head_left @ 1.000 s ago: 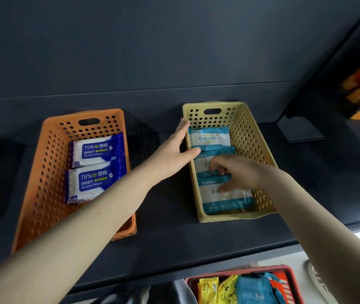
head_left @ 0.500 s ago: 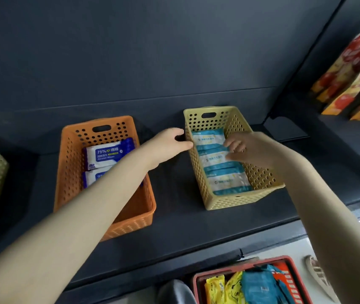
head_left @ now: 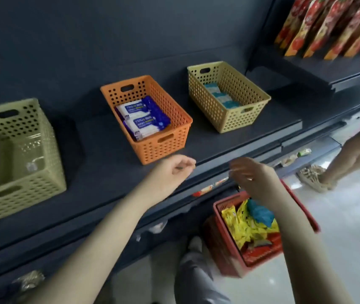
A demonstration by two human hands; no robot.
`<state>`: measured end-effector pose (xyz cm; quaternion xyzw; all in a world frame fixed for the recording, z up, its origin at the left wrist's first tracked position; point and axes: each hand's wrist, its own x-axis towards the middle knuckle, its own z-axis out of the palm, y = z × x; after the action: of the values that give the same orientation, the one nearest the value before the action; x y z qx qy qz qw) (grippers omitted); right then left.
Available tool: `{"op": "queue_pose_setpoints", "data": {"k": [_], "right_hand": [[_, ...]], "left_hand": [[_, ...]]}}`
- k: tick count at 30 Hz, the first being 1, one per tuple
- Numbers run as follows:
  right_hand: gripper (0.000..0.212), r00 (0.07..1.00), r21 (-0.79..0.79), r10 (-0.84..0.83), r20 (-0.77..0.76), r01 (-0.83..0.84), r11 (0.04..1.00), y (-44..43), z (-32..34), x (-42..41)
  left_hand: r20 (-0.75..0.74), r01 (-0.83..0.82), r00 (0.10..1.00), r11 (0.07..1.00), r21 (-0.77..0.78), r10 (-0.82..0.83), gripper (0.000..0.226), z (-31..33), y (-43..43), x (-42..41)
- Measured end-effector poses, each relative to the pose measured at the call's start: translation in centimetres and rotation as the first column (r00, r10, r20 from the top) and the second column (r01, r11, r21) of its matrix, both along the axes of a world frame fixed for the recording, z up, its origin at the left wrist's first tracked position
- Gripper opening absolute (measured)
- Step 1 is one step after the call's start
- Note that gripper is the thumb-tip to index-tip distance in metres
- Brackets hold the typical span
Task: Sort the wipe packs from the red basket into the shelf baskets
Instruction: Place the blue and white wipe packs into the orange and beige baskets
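The red basket point(head_left: 227, 249) stands on the floor below the shelf, holding yellow wipe packs point(head_left: 247, 224) and a blue pack point(head_left: 260, 212). On the dark shelf an orange basket point(head_left: 174, 139) holds two blue-and-white alcohol wipe packs point(head_left: 143, 119). To its right, a yellow basket point(head_left: 240, 93) holds teal-and-white packs point(head_left: 219, 96). At far left a pale green basket point(head_left: 21, 194) has clear packaging inside. My left hand point(head_left: 172, 172) hovers over the shelf's front edge, fingers loosely curled, holding nothing. My right hand point(head_left: 251, 176), blurred and empty, hangs above the red basket.
Red-and-orange snack pouches point(head_left: 328, 25) hang on a higher shelf at top right. Another person's leg and woven shoe point(head_left: 312, 178) stand on the pale floor to the right. My own grey trouser leg point(head_left: 196, 277) is beside the red basket.
Both hands have left the yellow basket and dropped toward the shelf's front edge. The view has pulled back and swung down, bringing the green basket and red basket into sight.
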<state>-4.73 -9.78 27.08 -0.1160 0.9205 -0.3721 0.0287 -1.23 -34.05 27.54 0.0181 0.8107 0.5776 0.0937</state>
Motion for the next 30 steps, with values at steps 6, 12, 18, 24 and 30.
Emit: {"op": "queue_pose_setpoints", "data": {"k": [6, 12, 18, 24, 30], "right_hand": [[0.023, 0.978, 0.119, -0.08, 0.195, 0.058, 0.991, 2.9, -7.4, 9.1], [0.021, 0.908, 0.144, -0.225, 0.354, 0.184, 0.972, 8.4, -11.5, 11.9], [0.017, 0.851, 0.14, -0.292, 0.437, 0.256, 0.956, 16.9, -15.8, 8.9], [0.02, 0.796, 0.185, -0.334, 0.506, 0.278, 0.943, 26.6, -22.0, 2.3], [0.024, 0.663, 0.166, -0.475, 0.578, 0.474, 0.865, 33.2, -32.1, -4.6]], "left_hand": [[0.209, 0.01, 0.978, 0.998, -0.058, 0.003, 0.019, -8.7, 2.3, 8.3], [0.35, -0.002, 0.936, 0.997, -0.073, 0.027, 0.015, -13.6, 6.2, 9.8], [0.448, -0.063, 0.89, 0.996, -0.068, 0.087, 0.018, -17.2, 14.0, 5.9], [0.558, -0.153, 0.811, 0.984, -0.087, 0.175, 0.017, -23.3, 23.8, 1.0], [0.614, -0.091, 0.774, 0.987, -0.134, 0.155, 0.024, -32.0, 31.7, -5.9]]}}
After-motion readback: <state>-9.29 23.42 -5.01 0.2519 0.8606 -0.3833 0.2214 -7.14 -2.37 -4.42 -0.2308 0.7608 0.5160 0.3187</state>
